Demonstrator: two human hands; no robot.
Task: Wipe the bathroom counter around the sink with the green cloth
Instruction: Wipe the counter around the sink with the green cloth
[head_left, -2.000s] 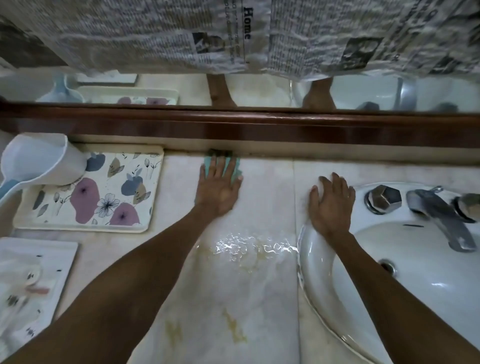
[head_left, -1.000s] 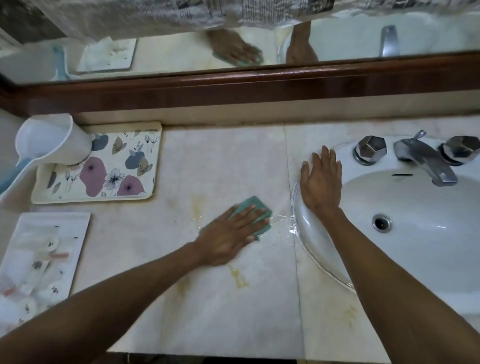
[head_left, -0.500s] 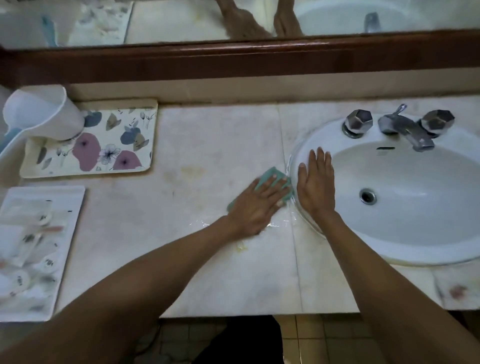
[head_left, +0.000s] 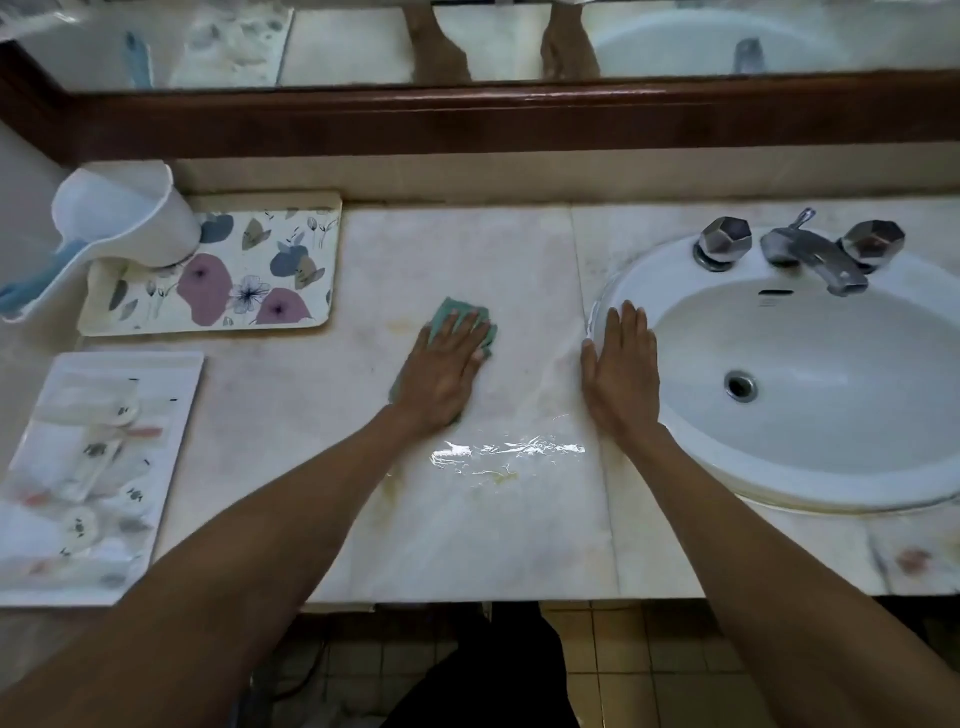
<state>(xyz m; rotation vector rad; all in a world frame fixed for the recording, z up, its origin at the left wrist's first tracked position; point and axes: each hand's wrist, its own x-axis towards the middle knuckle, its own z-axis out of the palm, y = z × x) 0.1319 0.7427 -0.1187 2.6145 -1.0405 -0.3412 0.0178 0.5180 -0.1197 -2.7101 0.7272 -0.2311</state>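
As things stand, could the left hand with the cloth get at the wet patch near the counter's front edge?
Probably yes. The wet patch lies bare just beside the left hand pressing the green cloth; nothing stands between them on the counter.

Half a second ago the left hand pressed the green cloth right beside the rim of the sink, almost touching the right hand. Now the left hand and the cloth are more to the left, on the open middle of the counter, and a clear gap lies between the two hands. The fingers of the left hand now point toward the back wall, not toward the sink. The wet shiny patch, which lay under the left hand, is now uncovered, nearer to the front edge than both hands. The right hand is now flatter along the left rim of the sink.
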